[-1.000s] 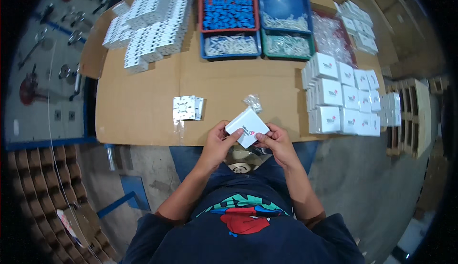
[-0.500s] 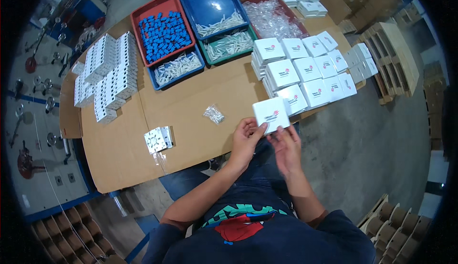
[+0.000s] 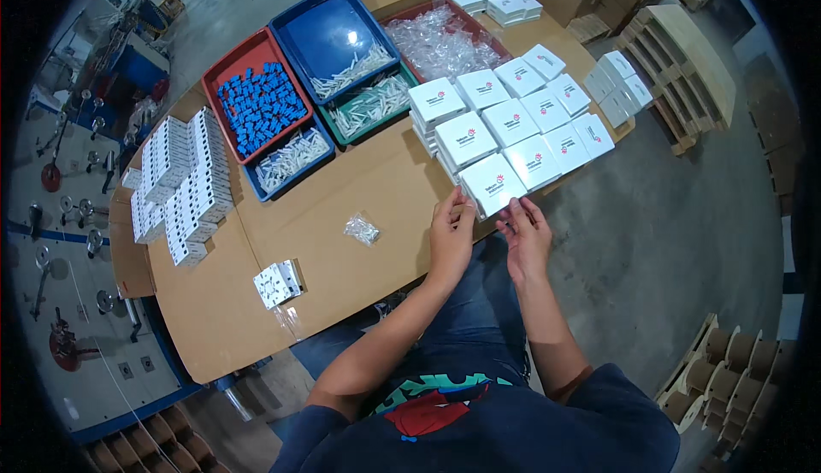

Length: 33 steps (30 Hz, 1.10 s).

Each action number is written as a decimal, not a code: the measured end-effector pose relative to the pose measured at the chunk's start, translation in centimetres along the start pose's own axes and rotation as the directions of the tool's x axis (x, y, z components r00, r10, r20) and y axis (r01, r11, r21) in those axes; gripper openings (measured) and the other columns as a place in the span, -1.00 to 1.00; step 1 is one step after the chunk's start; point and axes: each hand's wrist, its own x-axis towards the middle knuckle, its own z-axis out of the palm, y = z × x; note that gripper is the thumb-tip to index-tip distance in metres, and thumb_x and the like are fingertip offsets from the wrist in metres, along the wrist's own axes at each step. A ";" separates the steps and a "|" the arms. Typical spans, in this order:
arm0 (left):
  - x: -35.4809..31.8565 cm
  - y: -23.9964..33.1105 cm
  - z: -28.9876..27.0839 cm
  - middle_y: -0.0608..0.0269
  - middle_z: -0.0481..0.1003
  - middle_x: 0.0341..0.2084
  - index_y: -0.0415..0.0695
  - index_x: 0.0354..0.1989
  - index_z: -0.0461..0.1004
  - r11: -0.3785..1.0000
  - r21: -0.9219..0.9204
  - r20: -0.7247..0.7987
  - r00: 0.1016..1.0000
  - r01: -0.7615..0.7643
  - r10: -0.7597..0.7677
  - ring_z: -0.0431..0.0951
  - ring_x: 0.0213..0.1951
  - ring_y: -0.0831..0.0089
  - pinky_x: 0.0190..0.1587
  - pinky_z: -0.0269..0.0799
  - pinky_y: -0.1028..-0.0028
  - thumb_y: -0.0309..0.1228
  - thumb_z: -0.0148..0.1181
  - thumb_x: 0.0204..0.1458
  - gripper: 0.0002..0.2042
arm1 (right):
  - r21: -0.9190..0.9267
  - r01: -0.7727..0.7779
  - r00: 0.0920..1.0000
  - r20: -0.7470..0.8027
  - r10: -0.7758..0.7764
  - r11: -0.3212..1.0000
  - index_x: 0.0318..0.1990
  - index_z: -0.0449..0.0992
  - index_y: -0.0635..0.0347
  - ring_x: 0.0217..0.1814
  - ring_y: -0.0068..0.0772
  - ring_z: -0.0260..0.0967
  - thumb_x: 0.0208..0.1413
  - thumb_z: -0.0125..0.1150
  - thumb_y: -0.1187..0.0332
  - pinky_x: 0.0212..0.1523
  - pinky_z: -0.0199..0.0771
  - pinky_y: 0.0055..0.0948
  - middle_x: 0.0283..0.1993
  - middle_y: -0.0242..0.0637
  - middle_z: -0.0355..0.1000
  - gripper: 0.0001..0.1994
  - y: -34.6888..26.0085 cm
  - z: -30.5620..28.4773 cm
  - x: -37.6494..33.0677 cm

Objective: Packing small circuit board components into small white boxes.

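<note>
A white square cover (image 3: 493, 184) with a small red mark lies at the near front corner of the stacked white covers (image 3: 547, 107). My left hand (image 3: 453, 232) grips its left edge with bent fingers. At its near right corner, my right hand (image 3: 525, 238) holds the edge between thumb and fingers. Both hands are at the front rim of the cardboard-covered table (image 3: 333, 276). To their left lies a small clear bag of metal parts (image 3: 363, 229). Farther left sits a short pile of white square plates with holes (image 3: 278, 285).
A red tray of blue parts (image 3: 261, 101), a blue tray (image 3: 333, 32), a green tray (image 3: 368, 109) and a smaller blue tray of white plugs (image 3: 291, 161) stand behind. Clear bags (image 3: 445, 41) fill another red tray. White boxes (image 3: 184, 182) are stacked left; wooden pallets (image 3: 676, 71) stand right.
Both hands have carried the white cover away from my body, from in front of the stack onto its near corner. The view has shifted slightly, too.
</note>
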 end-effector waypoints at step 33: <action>-8.8 -3.0 -33.1 -0.18 0.26 0.15 -0.26 0.38 0.06 0.600 0.682 -0.697 0.620 0.418 0.360 0.19 0.26 -0.09 0.28 0.10 0.02 -0.10 0.48 -0.22 0.00 | -0.611 0.707 0.367 0.747 0.554 0.356 0.18 0.41 0.33 0.04 -0.35 0.52 0.28 0.17 0.35 0.03 0.50 -0.44 0.04 -0.05 0.52 -0.62 10.5 10.3 -9.4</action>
